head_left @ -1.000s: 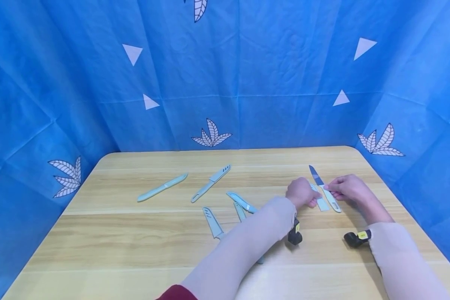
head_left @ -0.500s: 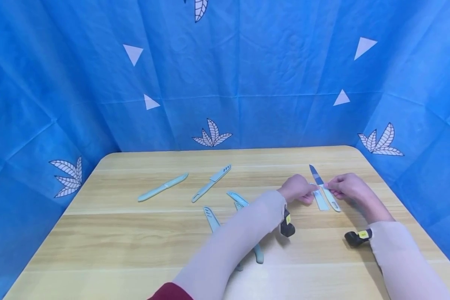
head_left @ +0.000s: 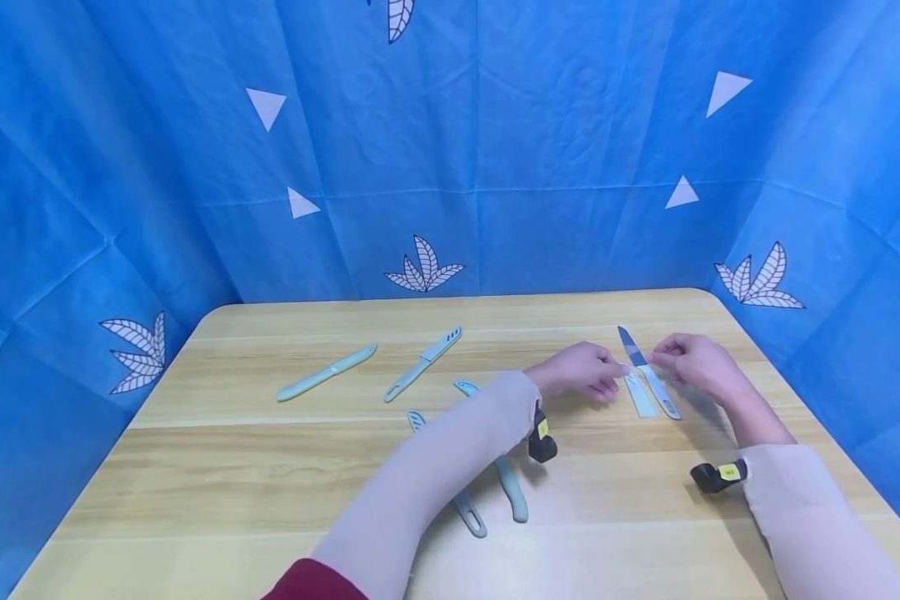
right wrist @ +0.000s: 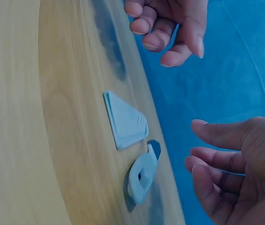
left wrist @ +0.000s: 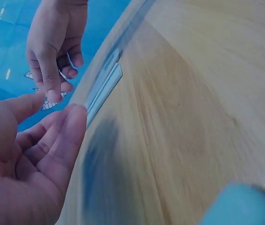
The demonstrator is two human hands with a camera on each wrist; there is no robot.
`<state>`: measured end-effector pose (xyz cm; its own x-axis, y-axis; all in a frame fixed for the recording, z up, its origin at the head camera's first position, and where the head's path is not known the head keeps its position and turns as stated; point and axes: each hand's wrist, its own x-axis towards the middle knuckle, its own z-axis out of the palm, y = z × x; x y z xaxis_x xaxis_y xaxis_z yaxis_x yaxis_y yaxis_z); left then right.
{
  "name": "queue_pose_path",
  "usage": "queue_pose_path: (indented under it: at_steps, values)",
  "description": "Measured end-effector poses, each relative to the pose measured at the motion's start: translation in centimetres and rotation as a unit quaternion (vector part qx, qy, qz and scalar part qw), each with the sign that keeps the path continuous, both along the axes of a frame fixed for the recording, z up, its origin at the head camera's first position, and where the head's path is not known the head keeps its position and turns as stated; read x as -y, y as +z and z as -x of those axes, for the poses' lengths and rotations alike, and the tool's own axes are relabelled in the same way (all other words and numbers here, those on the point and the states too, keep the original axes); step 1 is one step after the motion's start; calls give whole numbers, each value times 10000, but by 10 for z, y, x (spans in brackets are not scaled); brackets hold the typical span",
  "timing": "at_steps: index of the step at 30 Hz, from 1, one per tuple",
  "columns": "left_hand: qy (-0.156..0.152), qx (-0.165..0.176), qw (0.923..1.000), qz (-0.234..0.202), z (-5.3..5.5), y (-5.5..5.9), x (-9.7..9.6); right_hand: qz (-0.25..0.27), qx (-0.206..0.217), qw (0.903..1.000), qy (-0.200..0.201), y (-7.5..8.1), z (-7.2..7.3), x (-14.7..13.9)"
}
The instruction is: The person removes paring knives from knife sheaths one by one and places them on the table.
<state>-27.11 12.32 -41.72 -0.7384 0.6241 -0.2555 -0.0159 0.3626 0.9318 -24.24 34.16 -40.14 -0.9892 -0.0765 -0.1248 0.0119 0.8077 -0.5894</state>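
Note:
A knife (head_left: pixel 658 390) with a bare dark blade and a pale mint handle lies on the table at the right. Beside it, apart on its left, rests a pale blade sheath (head_left: pixel 641 395); the right wrist view shows the flat sheath (right wrist: pixel 125 123) and the handle's holed end (right wrist: pixel 144 180). My left hand (head_left: pixel 581 370) hovers left of the sheath, its fingers loosely bent and thumb apart from them. Over the knife's right side, my right hand (head_left: pixel 699 365) hangs with thumb and fingers spread apart. Both wrist views show nothing held in either hand.
Two sheathed mint knives, one (head_left: pixel 326 373) at the left and another (head_left: pixel 423 365) at mid-table, lie toward the back. Under my left forearm more knives are partly hidden, with a handle (head_left: pixel 513 493) and a slotted handle (head_left: pixel 470 514) showing. A blue curtain (head_left: pixel 480 150) surrounds the wooden table.
My left hand has let go of the sheath and drawn back to the left. My right hand has released the knife handle and lifted slightly. Knife and sheath stay side by side.

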Motion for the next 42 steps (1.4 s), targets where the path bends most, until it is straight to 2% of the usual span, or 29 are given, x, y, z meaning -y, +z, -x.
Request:
queue_pose_path:
  at_steps: [9,18,27,33,40,42]
  values:
    - [-579,-258,9980,7,-1,10,24,10,-180,9997,155,6,-9,13]
    - [-800,-357,9961,77,-1,20,49,221,-411,9978,474,13,-16,27]
    - [-1144,-853,9897,63,-8,27,80,67,-741,9946,718,14,-24,46]
    - [-1213,-1302,9837,249,-8,23,101,174,-879,9900,1087,14,-31,62]
    - [-1215,-2151,9663,731,-8,20,122,323,-974,9852,1372,10,-38,77]
    - [-1237,-2238,9640,736,-9,21,128,396,-980,9840,1437,9,-40,80]
